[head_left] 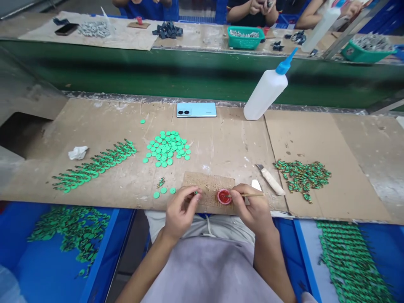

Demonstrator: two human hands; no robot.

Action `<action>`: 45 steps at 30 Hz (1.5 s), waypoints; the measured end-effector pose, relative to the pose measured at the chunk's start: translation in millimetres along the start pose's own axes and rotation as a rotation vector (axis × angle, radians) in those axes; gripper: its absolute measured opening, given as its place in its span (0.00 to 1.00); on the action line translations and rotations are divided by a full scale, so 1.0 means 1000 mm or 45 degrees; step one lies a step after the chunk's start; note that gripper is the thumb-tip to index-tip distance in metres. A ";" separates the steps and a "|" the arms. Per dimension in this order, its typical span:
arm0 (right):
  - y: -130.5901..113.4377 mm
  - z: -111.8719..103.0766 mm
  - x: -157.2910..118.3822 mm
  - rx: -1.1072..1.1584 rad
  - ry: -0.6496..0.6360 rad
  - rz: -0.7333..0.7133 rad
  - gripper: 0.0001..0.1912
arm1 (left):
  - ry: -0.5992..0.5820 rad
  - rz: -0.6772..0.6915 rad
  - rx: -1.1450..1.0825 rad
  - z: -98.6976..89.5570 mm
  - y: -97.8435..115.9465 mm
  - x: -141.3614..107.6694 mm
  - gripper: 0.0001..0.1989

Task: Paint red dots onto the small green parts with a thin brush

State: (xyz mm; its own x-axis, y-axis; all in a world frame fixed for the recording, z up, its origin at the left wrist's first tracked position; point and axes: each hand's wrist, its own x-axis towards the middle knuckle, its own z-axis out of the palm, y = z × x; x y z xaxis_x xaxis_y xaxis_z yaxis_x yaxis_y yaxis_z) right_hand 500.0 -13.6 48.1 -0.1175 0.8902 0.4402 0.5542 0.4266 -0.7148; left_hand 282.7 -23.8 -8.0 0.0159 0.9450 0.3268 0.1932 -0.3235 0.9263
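Our left hand [181,210] pinches a small green piece [196,192] at the bench's [221,147] front edge; right hand [252,209] grips a thin stick [255,195] at the red pot [224,196]. We judge the disc-mounted row [100,166] done; loose discs [168,149] and heaped figures [304,174] remain.

The discs [163,149] are bright green, the paste [224,196] red, the phone [198,110] pale blue.

We look from the wearer's head, facing forward and down at the desk [217,145], near enough that the torso [214,269] reaches the bottom edge. Our one view sets the red pot [223,198] below centre and a farther desk [195,37] along the top.
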 end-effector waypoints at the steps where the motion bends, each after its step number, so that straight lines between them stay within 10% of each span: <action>1: 0.000 0.000 0.000 -0.010 0.010 -0.011 0.16 | -0.007 0.012 0.015 0.000 0.000 0.001 0.11; 15: 0.004 0.002 -0.006 0.219 0.181 -0.035 0.11 | 0.003 0.035 -0.116 0.001 0.011 0.011 0.06; 20: -0.011 0.000 -0.022 0.327 0.501 -0.200 0.09 | 0.146 -0.377 -0.759 0.001 0.052 0.008 0.06; 25: -0.035 0.010 -0.048 0.096 0.413 -0.381 0.18 | -0.357 -0.695 -1.024 0.008 0.101 -0.004 0.17; 30: -0.044 0.018 -0.059 0.157 0.144 -0.358 0.29 | -0.295 -0.638 -0.866 0.017 0.110 0.002 0.14; 38: 0.034 -0.029 -0.029 -0.948 0.268 0.046 0.18 | -0.373 -0.910 -1.282 0.023 0.109 0.005 0.21; 45: 0.071 -0.050 -0.030 -1.147 0.098 0.323 0.16 | -0.711 -1.317 -1.253 0.061 0.083 -0.019 0.23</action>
State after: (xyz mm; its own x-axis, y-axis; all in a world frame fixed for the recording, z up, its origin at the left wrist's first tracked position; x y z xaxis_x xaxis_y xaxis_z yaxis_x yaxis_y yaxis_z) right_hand 584.0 -18.0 11.9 0.1316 0.9128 0.3865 0.9886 -0.0923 -0.1187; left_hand 358.1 -65.8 51.0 0.6859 0.5936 -0.4209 -0.3512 0.7766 0.5230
